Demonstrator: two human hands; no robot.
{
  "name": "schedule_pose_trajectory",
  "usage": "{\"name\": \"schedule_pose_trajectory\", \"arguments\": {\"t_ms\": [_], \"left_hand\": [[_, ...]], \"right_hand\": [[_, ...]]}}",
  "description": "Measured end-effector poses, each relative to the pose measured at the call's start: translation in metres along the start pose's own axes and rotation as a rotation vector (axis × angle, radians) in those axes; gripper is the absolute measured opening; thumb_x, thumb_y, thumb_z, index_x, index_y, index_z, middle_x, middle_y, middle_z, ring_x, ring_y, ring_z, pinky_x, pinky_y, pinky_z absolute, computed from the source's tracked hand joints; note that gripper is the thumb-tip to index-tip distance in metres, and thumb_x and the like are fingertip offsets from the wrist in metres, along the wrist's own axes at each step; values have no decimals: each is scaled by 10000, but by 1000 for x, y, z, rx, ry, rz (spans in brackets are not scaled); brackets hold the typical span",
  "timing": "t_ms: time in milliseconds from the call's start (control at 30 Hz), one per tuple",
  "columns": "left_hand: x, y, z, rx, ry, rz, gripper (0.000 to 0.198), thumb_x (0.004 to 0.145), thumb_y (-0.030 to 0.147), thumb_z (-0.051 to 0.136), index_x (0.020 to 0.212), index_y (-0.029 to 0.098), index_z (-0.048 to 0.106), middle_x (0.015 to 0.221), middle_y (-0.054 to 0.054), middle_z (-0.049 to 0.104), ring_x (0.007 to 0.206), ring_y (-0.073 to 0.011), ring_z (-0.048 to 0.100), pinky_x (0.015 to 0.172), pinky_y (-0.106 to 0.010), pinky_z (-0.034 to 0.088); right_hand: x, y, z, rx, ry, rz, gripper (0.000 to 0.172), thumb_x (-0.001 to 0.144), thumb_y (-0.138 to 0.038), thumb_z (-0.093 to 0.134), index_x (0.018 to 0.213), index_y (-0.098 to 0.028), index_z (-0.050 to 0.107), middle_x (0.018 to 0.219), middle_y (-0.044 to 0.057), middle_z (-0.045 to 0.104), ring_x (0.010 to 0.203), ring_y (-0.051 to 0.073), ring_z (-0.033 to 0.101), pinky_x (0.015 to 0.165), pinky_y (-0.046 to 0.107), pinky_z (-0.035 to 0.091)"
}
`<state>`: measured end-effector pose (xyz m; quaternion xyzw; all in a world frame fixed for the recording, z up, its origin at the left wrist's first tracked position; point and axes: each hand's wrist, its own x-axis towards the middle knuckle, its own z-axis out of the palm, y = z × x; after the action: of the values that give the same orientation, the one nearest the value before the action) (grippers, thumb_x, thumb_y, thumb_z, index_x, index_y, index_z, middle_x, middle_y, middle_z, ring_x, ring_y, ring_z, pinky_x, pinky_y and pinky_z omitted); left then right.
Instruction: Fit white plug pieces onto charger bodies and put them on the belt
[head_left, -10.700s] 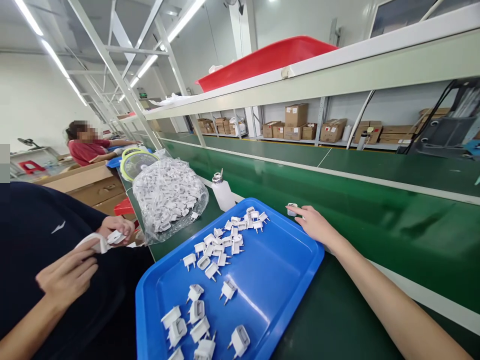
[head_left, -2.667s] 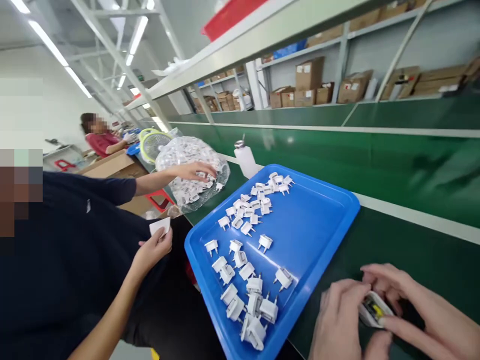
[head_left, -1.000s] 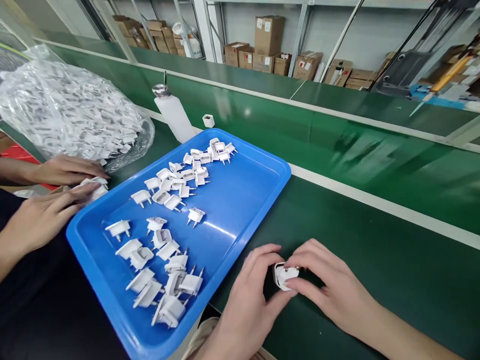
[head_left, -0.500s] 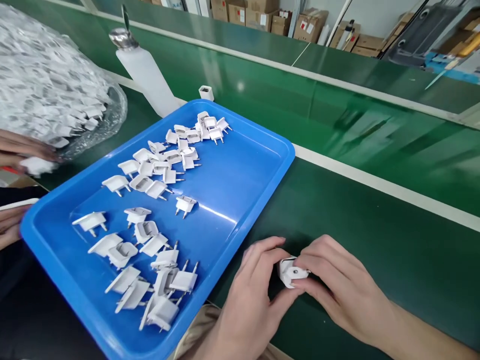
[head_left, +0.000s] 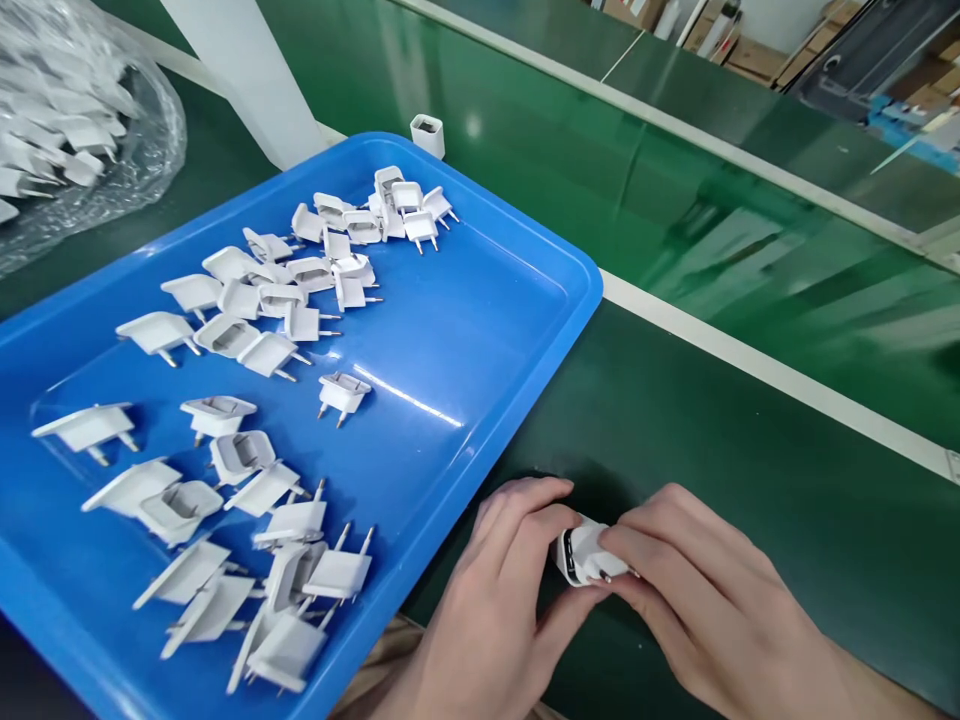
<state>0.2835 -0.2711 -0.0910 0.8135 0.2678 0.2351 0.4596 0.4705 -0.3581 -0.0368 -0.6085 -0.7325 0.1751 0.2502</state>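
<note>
A white plug housing (head_left: 589,552) with metal pins is held low over the green bench, just right of the tray. The fingers of my left hand (head_left: 499,595) close round its left end, where a dark opening shows. My right hand (head_left: 701,590) pinches the pin side between thumb and fingers. Part of the housing is hidden behind the fingertips. To the left, a blue tray (head_left: 472,320) bears many similar white two-pin plug housings (head_left: 337,572), lying loose at various angles.
Behind the tray stands a small white hollow piece (head_left: 428,138) by the green bench wall (head_left: 555,170). A white bottle (head_left: 259,80) rises at the back left. Further left lies a clear plastic bag (head_left: 161,130) full of white pieces. The green bench top (head_left: 720,430) extends right.
My view has shifted closer, so the tray looks larger and further left. The plug housing has turned, showing its dark opening more. Another person's hands at the left are now out of view.
</note>
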Motion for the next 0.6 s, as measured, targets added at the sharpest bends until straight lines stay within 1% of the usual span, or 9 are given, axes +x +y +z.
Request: {"name": "schedule_pose_trajectory", "arguments": {"t_ms": [133,300,467,600], "left_hand": [[0,-1,-1,4,-13,17,313,1026,201,652,1308,253,529,1435,-42,550,1350,-197,528,1176,-334,472],[-1,0,-1,16,-5,11,297,1053,271,640,1324,257,521,1417,-63,565,1331,-220,545,1154,-362,496],[0,1,-2,16,-26,28,272,1060,266,625,1310,249,518,1395,-72,574,1333,-225,546,1153,-378,501],[0,0,-2,5,-21,37,286,1048,256,642,1298,246,504,1377,-85,579,1312,-234,559,1150,-392,507]], "right_hand": [[-3,1,-1,49,-9,35,159,1052,-59,544,1165,-165,580,939,73,607,769,201,507,648,351,460],[-1,8,-2,114,-93,58,195,1053,-72,538,1186,-215,549,941,57,604,769,216,540,625,364,474],[3,11,2,246,-44,63,226,1053,-69,560,1216,-226,558,999,44,635,809,204,566,670,345,496],[5,12,7,345,-15,95,115,1070,-134,594,1138,-225,582,935,22,626,800,182,574,647,309,489]]}}
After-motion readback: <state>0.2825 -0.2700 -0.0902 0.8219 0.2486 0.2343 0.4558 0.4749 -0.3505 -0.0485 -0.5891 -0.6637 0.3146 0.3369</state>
